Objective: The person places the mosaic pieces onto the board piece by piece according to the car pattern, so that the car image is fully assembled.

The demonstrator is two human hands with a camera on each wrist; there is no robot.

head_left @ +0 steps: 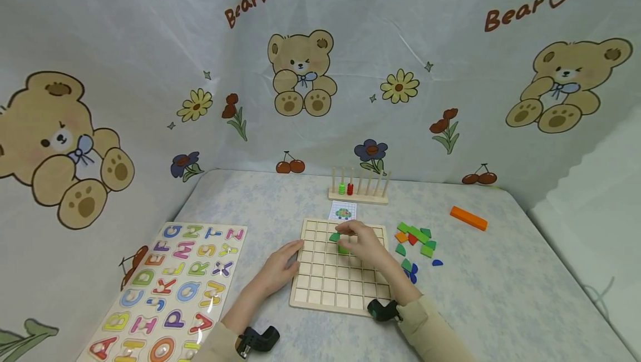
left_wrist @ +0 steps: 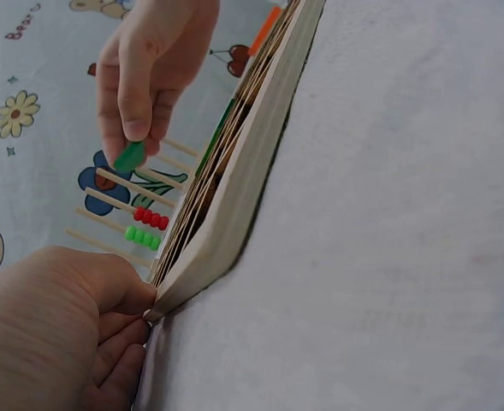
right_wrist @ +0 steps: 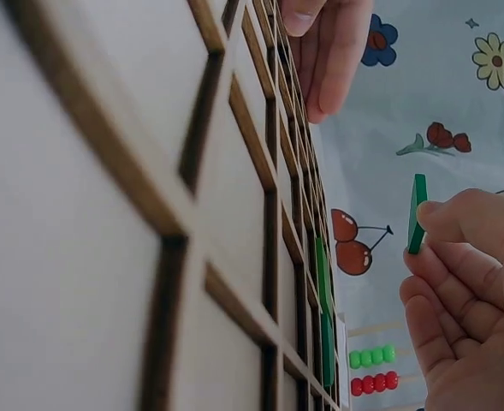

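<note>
A square wooden grid board (head_left: 320, 281) lies on the table. My left hand (head_left: 281, 264) holds its left edge, thumb along the rim and fingers beside it. My right hand (head_left: 363, 245) is over the upper part of the board. Between thumb and fingers it pinches a thin dark green piece (right_wrist: 418, 214), which is raised off the board in the right wrist view. A light green piece (right_wrist: 323, 274) and a dark green piece (right_wrist: 327, 351) sit in the grid. Part of the board is hidden beneath my right hand.
Behind the board are a picture card (head_left: 343, 211) and a peg rack (head_left: 358, 198) with green and red beads. Loose coloured pieces (head_left: 418, 234) lie to the right, before an orange bar (head_left: 468, 218). A letter puzzle board (head_left: 167, 289) lies left.
</note>
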